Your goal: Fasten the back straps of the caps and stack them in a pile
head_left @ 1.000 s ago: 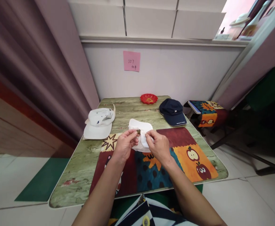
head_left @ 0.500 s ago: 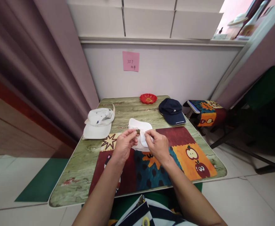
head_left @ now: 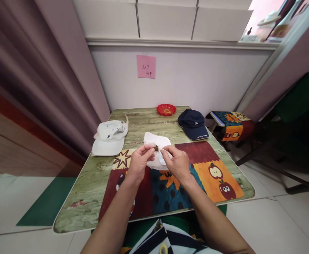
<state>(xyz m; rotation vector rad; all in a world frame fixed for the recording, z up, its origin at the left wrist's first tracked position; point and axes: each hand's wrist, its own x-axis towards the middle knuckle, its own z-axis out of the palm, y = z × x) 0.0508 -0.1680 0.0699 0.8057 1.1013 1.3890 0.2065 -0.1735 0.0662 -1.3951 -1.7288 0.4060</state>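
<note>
A white cap (head_left: 158,163) lies at the near middle of the table, over the edge of a colourful mat, its pale brim (head_left: 159,138) toward the wall. My left hand (head_left: 141,160) pinches one side of its strap, where a small dark piece (head_left: 156,149) shows by the fingertips. From the right, my right hand (head_left: 176,160) pinches the other side of the strap, its fingertips close to the left ones. Part of the cap is hidden behind my fingers.
A white cap (head_left: 109,139) rests at the table's left, a navy cap (head_left: 193,124) at the right. A red dish (head_left: 166,109) stands near the wall. The patterned mat (head_left: 149,197) covers the table's front. A small covered stool (head_left: 231,123) is beyond the right edge.
My left fingertips have shifted slightly at the strap, and the dark piece now reaches closer to my right fingertips. Both hands keep their pinch. The view has moved slightly.
</note>
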